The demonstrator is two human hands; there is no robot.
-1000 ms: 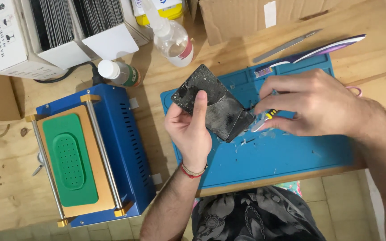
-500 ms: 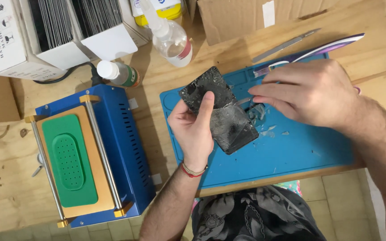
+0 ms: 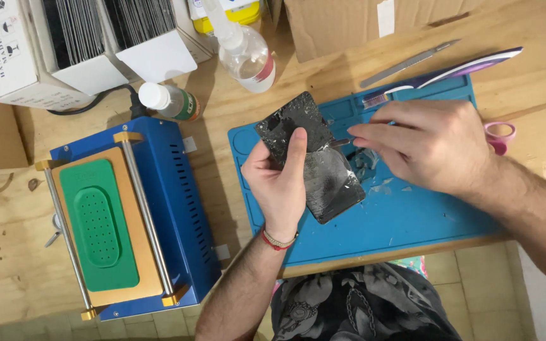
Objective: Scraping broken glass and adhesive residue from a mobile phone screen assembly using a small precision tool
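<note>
Over 1 blue mat (image 3: 412,221), 2 hands (1 cracked phone (image 3: 323,170))

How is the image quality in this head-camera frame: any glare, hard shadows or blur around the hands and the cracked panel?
Head view: even, soft light; sharp across the bench. The cracked dark panel shows a pale sheen on its lower half, not blown out. The left hand casts a soft shadow on the blue mat. The right hand looks crisp, with no visible motion smear. Straight edges bow slightly toward the frame corners.
</note>
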